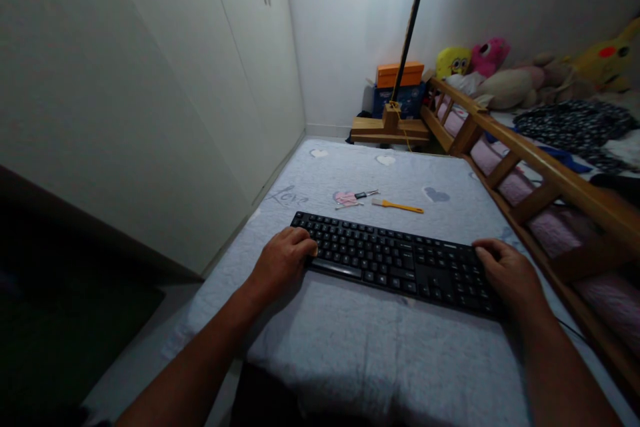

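The left hand (284, 259) and the right hand (511, 278) grasp opposite ends of the black keyboard (395, 260) on the cloth-covered desk (350, 340). Beyond it, near its far edge, lie the yellow brush (399, 205) and, just left, what seems a small dark-handled tool (367, 194).

Pale wardrobe (215, 67) — bluish wall (340, 27) — seemingly dim light.

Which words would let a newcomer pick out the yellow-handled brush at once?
On the pale, heart-patterned cloth beside the wooden rail lies a black keyboard. Just beyond its far edge, find the brush with light bristles pointing left. Its plain yellow handle sets it apart from the dark-handled tool lying to its left.
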Demonstrator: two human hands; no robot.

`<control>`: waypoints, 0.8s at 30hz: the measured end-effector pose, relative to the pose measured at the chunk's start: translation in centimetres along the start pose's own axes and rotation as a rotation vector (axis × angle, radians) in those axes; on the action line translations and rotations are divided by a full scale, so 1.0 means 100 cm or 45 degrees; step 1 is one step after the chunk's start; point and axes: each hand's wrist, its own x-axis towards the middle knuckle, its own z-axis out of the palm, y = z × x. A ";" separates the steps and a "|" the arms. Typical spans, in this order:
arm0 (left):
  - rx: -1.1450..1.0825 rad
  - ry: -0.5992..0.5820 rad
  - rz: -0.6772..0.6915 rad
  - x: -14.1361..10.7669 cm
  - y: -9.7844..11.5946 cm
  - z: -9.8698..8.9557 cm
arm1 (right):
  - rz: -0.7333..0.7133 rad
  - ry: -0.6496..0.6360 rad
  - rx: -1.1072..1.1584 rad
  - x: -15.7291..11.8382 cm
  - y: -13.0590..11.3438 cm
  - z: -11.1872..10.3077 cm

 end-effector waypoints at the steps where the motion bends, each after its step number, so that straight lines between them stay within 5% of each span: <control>1: 0.007 0.009 -0.012 -0.002 -0.003 -0.001 | -0.002 0.001 -0.004 0.000 0.001 0.000; 24: 0.137 -0.004 -0.215 -0.036 -0.055 -0.023 | -0.038 0.004 0.004 0.003 0.011 0.004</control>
